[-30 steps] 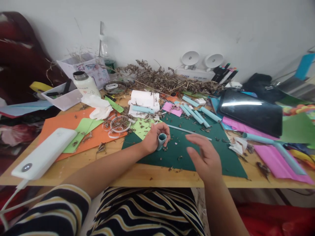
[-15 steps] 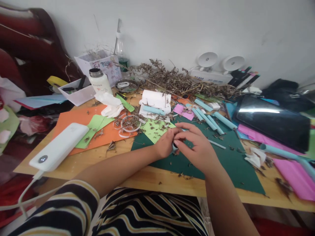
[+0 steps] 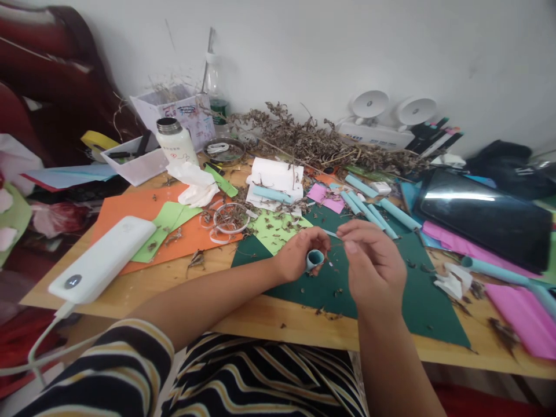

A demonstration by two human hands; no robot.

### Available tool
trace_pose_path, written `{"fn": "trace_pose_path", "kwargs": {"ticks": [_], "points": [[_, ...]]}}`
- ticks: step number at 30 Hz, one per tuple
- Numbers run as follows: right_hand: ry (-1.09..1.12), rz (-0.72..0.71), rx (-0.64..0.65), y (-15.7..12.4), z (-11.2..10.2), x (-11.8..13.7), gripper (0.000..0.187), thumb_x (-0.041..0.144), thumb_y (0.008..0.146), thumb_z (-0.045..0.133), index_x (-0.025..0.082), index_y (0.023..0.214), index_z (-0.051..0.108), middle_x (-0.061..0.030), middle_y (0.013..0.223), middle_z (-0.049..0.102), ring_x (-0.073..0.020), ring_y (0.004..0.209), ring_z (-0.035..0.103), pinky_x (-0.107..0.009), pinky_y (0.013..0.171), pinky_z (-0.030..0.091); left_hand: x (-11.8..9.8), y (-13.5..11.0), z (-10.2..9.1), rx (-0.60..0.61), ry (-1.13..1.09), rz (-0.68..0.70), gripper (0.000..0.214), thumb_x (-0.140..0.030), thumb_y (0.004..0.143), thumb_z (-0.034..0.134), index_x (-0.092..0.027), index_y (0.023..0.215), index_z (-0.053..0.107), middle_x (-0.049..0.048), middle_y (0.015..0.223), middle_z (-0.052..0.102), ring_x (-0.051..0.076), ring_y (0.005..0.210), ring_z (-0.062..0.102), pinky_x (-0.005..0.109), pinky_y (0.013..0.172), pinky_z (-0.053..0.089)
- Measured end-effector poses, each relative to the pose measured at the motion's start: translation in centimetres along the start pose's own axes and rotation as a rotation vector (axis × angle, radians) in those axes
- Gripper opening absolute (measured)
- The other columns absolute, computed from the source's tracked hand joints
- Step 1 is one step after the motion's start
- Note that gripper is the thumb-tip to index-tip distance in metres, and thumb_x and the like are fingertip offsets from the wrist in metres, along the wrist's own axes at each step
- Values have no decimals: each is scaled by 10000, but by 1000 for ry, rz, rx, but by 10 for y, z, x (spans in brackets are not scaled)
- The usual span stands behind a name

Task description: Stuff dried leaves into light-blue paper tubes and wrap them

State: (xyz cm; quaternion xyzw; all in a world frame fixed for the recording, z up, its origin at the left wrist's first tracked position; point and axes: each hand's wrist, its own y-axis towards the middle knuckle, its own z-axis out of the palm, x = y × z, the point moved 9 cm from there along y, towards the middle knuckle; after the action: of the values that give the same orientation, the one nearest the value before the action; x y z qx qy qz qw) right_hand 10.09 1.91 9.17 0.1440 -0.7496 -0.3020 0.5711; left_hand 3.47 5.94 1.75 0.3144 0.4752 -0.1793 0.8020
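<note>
My left hand [image 3: 299, 250] is wrapped round a short light-blue paper tube [image 3: 315, 258], its open end facing up towards me. To the right, my right hand [image 3: 377, 267] is raised over the dark green sheet [image 3: 423, 313], thumb and fingertips brought together. What is in that pinch, if anything, is too small to make out. A thin pale stick [image 3: 332, 234] shows just beyond its fingertips. Crumbled dry leaves [image 3: 278, 229] are scattered on a light green paper behind my left hand and over the green sheet.
More blue paper tubes [image 3: 369, 215] lie at the back right, near a black tablet-like panel [image 3: 482, 220]. A heap of dried plants [image 3: 299, 136] runs along the wall. On the left are a white power bank [image 3: 104, 258], an open bottle [image 3: 174, 142] and orange paper [image 3: 125, 214].
My right hand has moved away from the tube to the right. The tube's open end, covered before, now shows in my left hand, which has stayed nearly in place.
</note>
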Motion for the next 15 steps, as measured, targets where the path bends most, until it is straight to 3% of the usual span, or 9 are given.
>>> {"fn": "trace_pose_path", "kwargs": {"ticks": [6,15], "points": [[122,112,-212,-11,-17,-16,32,199,734,508,213,721,534,2,669,502,-124,627,494,-276,565,411,-2,0,2,19,-3,9,616,-716,695,200,-139,744,411,-46,469,426,62,323,385,179,321,305],[330,331,-452,-17,-57,-49,39,167,710,480,202,697,490,16,683,617,-103,462,519,-267,484,401,0,-1,3,39,-33,20,604,-709,699,228,-138,739,421,-52,457,417,57,335,380,177,349,333]]}}
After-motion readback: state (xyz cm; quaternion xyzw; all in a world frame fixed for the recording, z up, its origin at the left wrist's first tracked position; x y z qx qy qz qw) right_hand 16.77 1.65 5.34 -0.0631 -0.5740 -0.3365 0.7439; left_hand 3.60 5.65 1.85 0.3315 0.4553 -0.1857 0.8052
